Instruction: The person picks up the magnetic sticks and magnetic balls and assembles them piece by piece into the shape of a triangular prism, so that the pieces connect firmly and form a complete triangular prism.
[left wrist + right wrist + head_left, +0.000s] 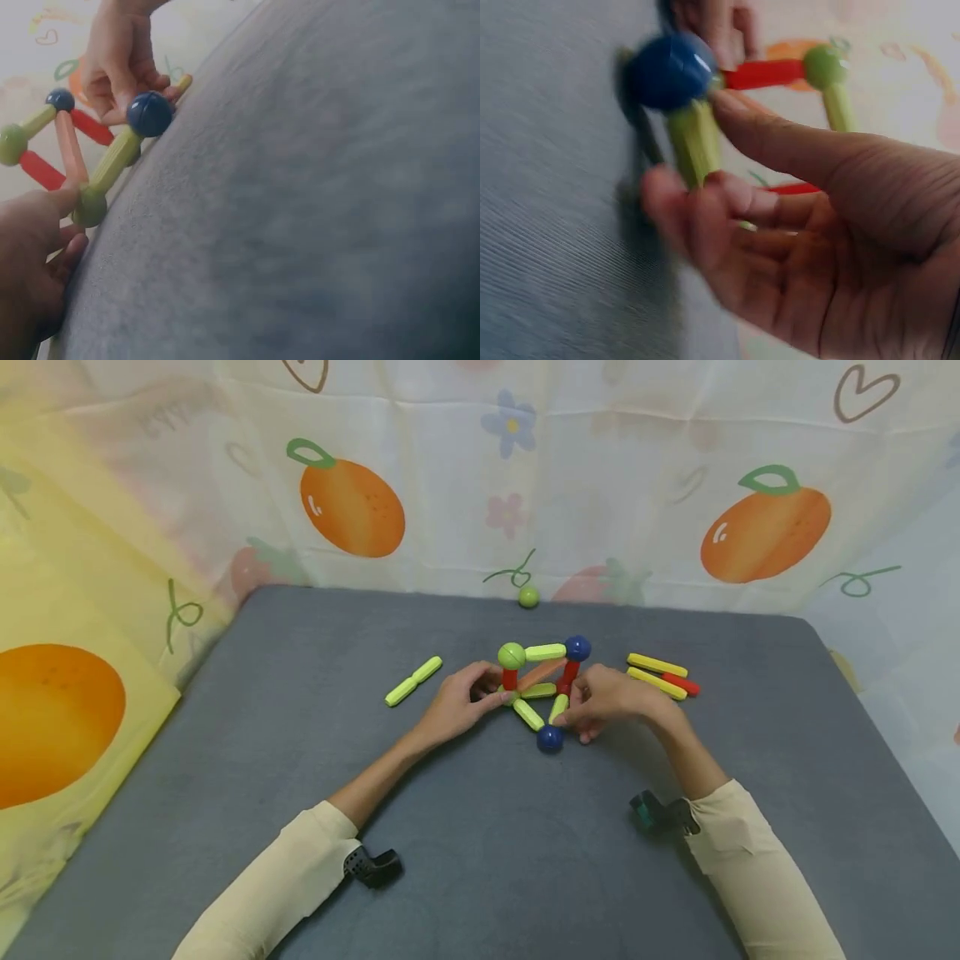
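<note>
A ball-and-rod frame stands on the table between both hands. Its upper edge joins a green ball [512, 655] to a blue ball [577, 648] by a yellow-green rod [545, 652]. Two red rods [510, 680] run down from them, and an orange rod [542, 674] crosses at a slant. My left hand [457, 702] pinches the lower green ball [91, 208] at the left corner. At the front, two yellow-green rods meet a second blue ball [550, 740]. The right hand [611, 697] pinches the right one of these rods [694, 142] just behind that ball.
A loose yellow-green rod piece [413, 682] lies left of the frame. On the right are two yellow rods [657, 664] and a red one [681, 683]. One green ball [528, 597] sits at the table's back edge, before a printed curtain [450, 510].
</note>
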`<state>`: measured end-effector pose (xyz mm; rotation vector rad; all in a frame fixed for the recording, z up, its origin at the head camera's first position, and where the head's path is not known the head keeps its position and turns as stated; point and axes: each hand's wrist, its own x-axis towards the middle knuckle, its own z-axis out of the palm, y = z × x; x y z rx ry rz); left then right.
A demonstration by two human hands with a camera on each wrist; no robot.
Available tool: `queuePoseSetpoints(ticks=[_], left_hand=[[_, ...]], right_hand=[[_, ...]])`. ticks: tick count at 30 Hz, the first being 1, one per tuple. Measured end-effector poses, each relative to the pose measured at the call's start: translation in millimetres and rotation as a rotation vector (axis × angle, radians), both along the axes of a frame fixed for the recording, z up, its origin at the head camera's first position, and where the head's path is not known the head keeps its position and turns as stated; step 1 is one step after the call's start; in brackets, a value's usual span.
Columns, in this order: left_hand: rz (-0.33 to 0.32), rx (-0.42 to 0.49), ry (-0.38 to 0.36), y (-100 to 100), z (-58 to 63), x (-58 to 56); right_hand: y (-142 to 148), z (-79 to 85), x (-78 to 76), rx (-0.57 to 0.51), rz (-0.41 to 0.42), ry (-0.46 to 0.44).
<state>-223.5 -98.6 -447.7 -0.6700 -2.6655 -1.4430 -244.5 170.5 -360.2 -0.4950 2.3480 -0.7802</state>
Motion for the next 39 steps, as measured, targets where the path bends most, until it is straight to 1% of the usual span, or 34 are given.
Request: queuePoseSetpoints(ticks=[1,2,4,6,9,12,15,20,24,28,34,39], left_hand=[[0.011,0.009,0.006,1,-0.5,-3.5],[0.012,0.015,0.01,2,-0.6,-7.2],[0.007,0.008,0.011,3,-0.3,-14.1],[-0.01,-0.001,0.002,4,0.4,-20.8],[-0.043,-0.004,-0.005,8,1.0,-29.3],[-0.044,0.007,0.003,12,0.6,-34.1],[-0.026,0.019,0.006,13,0.3,-34.7],[-0.021,0.017,0.017,13,-1.3,-31.0],[-0.013,0.009,0.032,12,-3.6,-29.3],[-0.02,-0.001,0.032,13,-3.9,-28.9],[-0.025,-0.006,0.043,14,-2.4,-30.4],[-0.026,0.0,0.049,13,-1.2,-31.5]], right_hand=[[3,2.3,-2.3,0.0,-0.015,-0.028],[6,4.1,-5.6,0.005,-0.028,-0.03],[10,5.9,-13.9,-0.008,-0.048,0.0],[11,5.1,-23.1,-0.039,-0.052,0.031],[12,0.3,-34.8,-0.102,-0.02,0.034],[13,-4.7,-41.0,-0.135,0.002,0.039],[14,-7.3,-42.3,-0.153,0.032,0.062],[15,-8.2,-40.9,-0.159,0.067,0.097],[15,-9.2,-40.2,-0.122,0.079,0.159],[16,-7.5,-39.5,-0.081,0.089,0.224],[18,-5.1,-38.7,-0.086,0.093,0.263],[17,-5.0,-37.6,-0.076,0.079,0.266]])
